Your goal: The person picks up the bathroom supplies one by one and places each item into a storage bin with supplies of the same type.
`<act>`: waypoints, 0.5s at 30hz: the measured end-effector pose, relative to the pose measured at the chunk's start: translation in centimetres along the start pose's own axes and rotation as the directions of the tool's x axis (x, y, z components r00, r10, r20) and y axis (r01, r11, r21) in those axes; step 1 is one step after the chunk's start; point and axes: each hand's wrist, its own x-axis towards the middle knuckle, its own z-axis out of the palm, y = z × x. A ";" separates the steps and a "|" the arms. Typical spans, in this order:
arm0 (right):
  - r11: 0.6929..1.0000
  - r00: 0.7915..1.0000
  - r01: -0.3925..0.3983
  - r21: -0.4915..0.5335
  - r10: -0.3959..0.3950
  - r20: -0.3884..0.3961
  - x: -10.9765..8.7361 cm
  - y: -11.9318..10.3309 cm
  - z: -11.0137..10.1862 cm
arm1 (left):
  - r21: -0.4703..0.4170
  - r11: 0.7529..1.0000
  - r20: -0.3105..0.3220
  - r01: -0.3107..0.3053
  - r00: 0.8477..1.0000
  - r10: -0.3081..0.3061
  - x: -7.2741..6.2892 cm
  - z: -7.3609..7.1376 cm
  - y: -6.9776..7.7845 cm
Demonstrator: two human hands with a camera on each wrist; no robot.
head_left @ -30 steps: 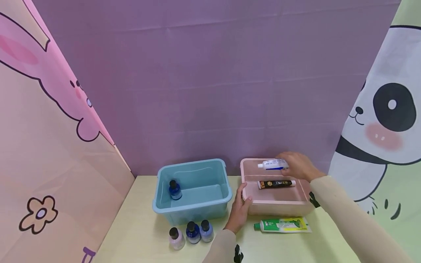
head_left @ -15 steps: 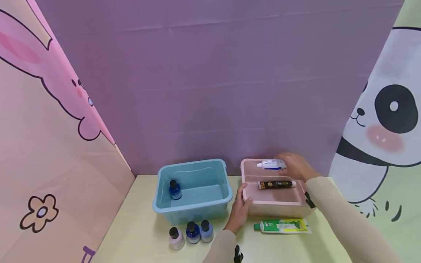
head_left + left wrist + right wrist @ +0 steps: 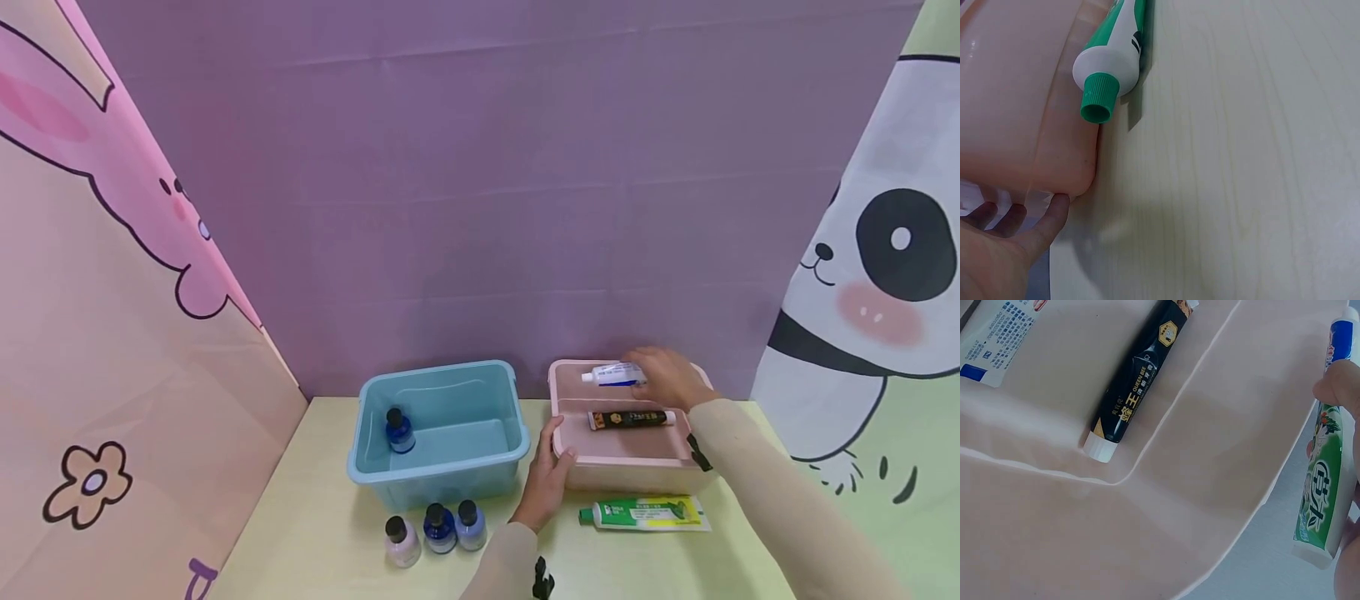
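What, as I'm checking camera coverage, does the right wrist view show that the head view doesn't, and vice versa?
Only the right wrist view shows the flat white blue-lettered tube in the pink rectangular plastic bin, and the green printed side of the slim white-and-blue tube.

Only the head view shows the light-blue rectangular plastic bin, four small round black-capped bottles, the flat green-white-yellow tube and the left hand.

Both show the pink bin, the slim black white-capped tube, and the right hand holding the white-and-blue tube.

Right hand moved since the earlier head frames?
Yes, slightly left: in the head view, the right hand and its white tube sit nearer the left rim of the unmoved pink bin.
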 end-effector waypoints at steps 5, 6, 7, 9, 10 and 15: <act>1.000 1.000 0.013 0.001 -0.013 0.017 0.3 -0.2 0.1 | -0.011 1.000 0.000 0.004 1.000 -0.004 -0.1 -0.2 0.1; 1.000 1.000 0.012 0.001 -0.012 0.025 0.3 -0.2 0.1 | -0.013 1.000 0.001 0.004 1.000 -0.004 0.0 -0.2 0.2; 1.000 0.999 0.012 0.001 -0.012 0.035 0.3 -0.2 0.0 | -0.017 1.000 0.003 0.006 1.000 -0.006 0.0 -0.2 0.2; 1.000 0.998 0.005 -0.002 -0.005 0.057 0.3 -0.2 0.0 | -0.022 1.000 0.008 0.007 1.000 -0.007 0.0 -0.2 0.1; 1.000 0.998 0.001 -0.003 -0.001 0.069 0.3 -0.2 0.0 | -0.022 1.000 0.008 0.006 1.000 -0.006 0.0 -0.1 0.1; 1.000 0.995 -0.003 0.027 0.000 0.097 0.4 -0.4 -0.3 | -0.012 1.000 0.007 -0.016 1.000 0.016 0.1 0.0 -0.1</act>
